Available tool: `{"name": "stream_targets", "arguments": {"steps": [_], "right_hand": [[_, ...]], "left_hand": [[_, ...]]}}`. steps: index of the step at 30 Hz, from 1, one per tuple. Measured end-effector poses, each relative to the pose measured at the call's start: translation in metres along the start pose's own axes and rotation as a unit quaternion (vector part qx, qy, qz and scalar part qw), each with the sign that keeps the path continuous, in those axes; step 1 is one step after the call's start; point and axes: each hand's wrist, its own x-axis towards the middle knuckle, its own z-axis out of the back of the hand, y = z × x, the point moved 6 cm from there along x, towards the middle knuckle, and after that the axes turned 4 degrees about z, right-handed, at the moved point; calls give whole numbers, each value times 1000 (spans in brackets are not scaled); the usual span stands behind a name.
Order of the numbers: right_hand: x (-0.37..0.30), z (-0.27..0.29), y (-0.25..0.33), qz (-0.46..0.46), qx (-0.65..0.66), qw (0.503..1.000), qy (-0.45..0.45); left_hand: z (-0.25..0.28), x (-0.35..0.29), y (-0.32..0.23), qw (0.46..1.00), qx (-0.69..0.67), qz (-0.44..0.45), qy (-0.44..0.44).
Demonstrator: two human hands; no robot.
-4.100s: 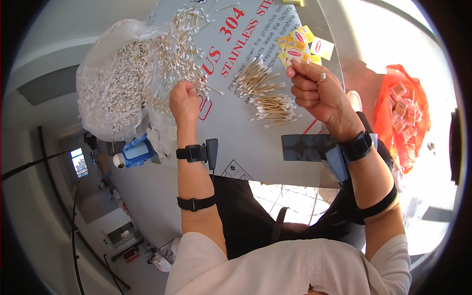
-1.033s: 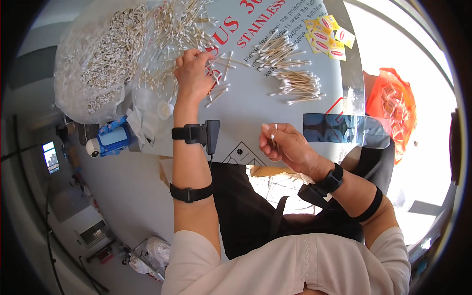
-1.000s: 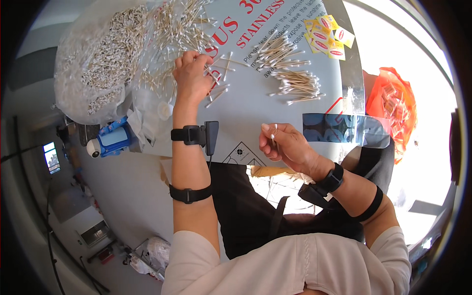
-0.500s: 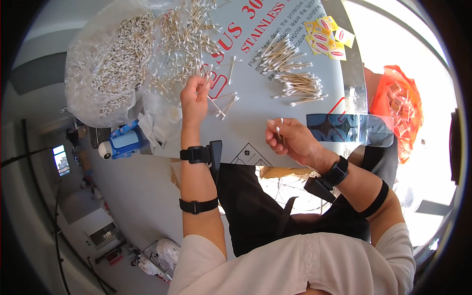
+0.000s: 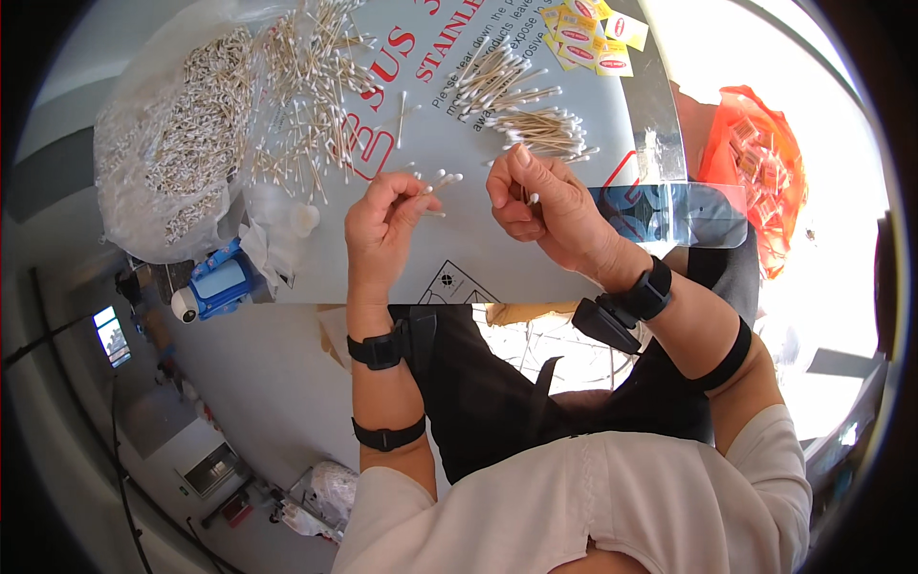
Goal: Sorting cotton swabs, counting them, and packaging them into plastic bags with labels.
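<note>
At the table's near part, my left hand [image 5: 378, 234] is closed in a pinch on a few cotton swabs [image 5: 442, 182], whose white tips stick out past the fingertips. Close to its right, my right hand [image 5: 564, 206] is curled shut round cotton swabs; one white tip [image 5: 533, 198] shows between the fingers, and the rest is hidden. Just beyond the right hand lie two bunched piles of cotton swabs, the nearer pile [image 5: 543, 131] and the farther pile [image 5: 497, 81]. A single swab [image 5: 402, 120] rests on the sheet left of them.
Many loose swabs [image 5: 311, 96] spill from a large clear bag of swabs [image 5: 196, 124] at the far left. Yellow-and-white cards [image 5: 581, 38] lie at the far right. A clear blue-tinted plastic sleeve [image 5: 660, 212] sits by the right edge, near a red bag [image 5: 765, 182] of small packs.
My left hand has come nearer from the loose swabs and pinches swabs beside the right hand. The right hand has turned and closed further round its swabs. The whole view has shifted.
</note>
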Motion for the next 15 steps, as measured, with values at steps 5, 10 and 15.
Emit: {"name": "stream_targets", "arguments": {"steps": [5,10,15], "right_hand": [[-2,1,-1,-12,-67,997,-21],[-3,-1,2,24,-101,992,-70],[-4,11,-5,-3,-94,991,-94]], "left_hand": [[-21,0,-13,997,72,-14,18],[-38,1,-26,992,107,-65,27],[-44,-2,-15,996,79,30,-33]]}}
